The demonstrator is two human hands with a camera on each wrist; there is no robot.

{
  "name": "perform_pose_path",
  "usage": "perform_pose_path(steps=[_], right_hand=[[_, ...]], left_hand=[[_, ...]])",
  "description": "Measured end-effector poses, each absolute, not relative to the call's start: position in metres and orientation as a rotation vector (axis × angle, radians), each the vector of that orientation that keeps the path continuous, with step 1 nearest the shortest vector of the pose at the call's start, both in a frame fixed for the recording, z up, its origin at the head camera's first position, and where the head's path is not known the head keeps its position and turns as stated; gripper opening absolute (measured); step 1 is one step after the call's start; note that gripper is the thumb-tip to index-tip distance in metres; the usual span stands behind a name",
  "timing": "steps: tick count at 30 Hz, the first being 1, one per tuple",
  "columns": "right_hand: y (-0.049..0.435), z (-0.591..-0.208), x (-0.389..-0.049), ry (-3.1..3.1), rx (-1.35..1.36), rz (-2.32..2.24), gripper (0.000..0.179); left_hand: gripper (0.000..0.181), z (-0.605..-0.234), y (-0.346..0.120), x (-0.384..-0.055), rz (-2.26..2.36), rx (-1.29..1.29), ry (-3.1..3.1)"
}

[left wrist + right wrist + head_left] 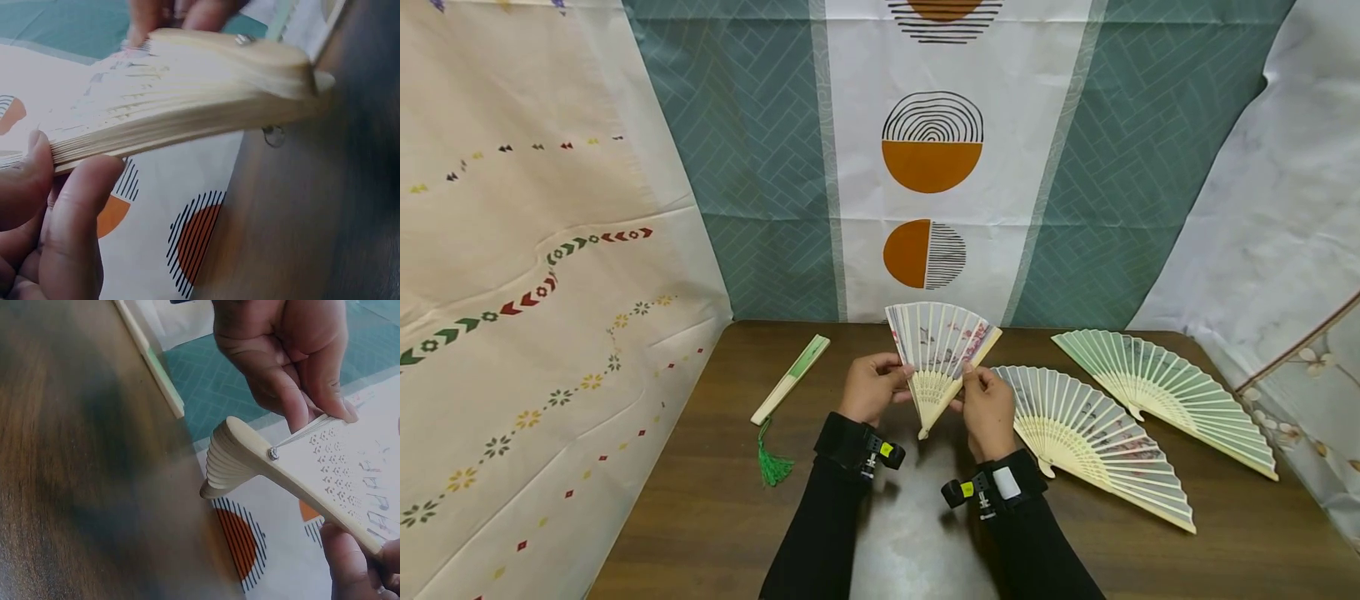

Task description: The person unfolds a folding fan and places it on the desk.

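Observation:
Both hands hold a partly spread folding fan (pixel 937 346) with pale ribs and a white leaf printed with pink and dark figures. It is raised above the table, its pivot end pointing down toward the person. The left hand (pixel 874 389) pinches the fan's left edge between thumb and fingers; in the left wrist view its fingers (pixel 81 212) grip a stack of ribs. The right hand (pixel 988 412) pinches the right outer rib, thumb in front. In the right wrist view, a metal rivet (pixel 273 453) shows at the pivot beside the pierced ribs.
On the brown table (pixel 700 508), a closed green fan (pixel 791 379) with a green tassel (pixel 772 463) lies at left. At right lie a spread white fan (pixel 1097 442) and a spread green fan (pixel 1172 396). A patterned curtain (pixel 760 167) hangs behind.

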State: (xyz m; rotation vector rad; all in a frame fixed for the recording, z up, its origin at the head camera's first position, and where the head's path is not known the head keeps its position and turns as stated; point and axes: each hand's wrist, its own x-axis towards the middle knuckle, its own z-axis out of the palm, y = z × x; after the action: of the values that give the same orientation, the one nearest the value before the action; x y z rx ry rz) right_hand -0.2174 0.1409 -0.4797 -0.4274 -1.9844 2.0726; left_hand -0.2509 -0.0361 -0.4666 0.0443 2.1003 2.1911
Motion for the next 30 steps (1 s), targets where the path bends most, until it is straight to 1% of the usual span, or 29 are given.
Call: perform_pose_path(steps=[11, 30], right_hand=[[0.1424, -0.4791, -0.2188, -1.915, -0.457, 2.094, 0.037], [0.1460, -0.4798, -0.2209, -1.793, -0.523, 2.138, 0.040]], left_hand=[[0.021, -0.4663, -0.0364, -0.2508, 2.257, -0.009, 2.042], [0.023, -0.4627, -0.0379, -0.2498, 2.386, -0.081, 1.904]])
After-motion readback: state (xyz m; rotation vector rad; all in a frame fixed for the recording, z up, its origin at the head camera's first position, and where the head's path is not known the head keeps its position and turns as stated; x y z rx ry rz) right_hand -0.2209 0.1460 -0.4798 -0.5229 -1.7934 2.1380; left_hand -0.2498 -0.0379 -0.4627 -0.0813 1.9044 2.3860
